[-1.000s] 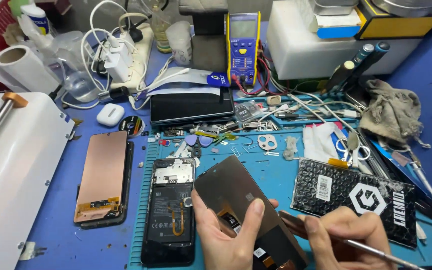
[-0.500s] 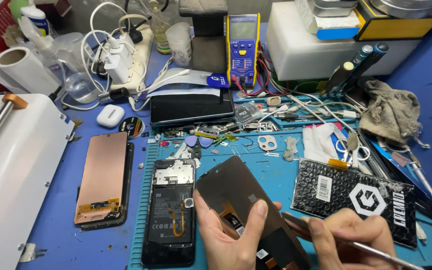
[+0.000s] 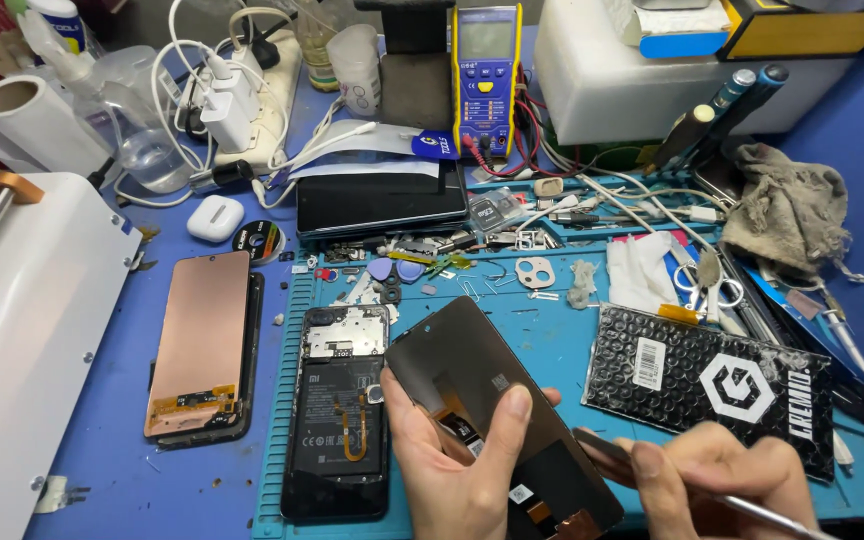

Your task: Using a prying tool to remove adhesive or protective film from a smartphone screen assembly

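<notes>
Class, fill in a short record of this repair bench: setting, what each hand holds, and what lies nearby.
Setting: blue repair mat on a crowded bench
Left hand: holds a dark phone screen panel, tilted, thumb across it
Right hand: grips a thin metal tool, tip at the panel's edge
Beside the panel: opened phone body
Further left: copper-backed screen
Right: black bubble pouch
Back: yellow multimeter

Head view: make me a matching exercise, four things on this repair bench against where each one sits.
Things:
1. dark screen panel
2. opened phone
3. copper-backed screen
4. multimeter

Places:
A. far edge of the bench, upright
B. on the blue mat, left of the hands
C. in the left hand
D. off the mat, beside the white machine

Pairs: 1-C, 2-B, 3-D, 4-A
</notes>
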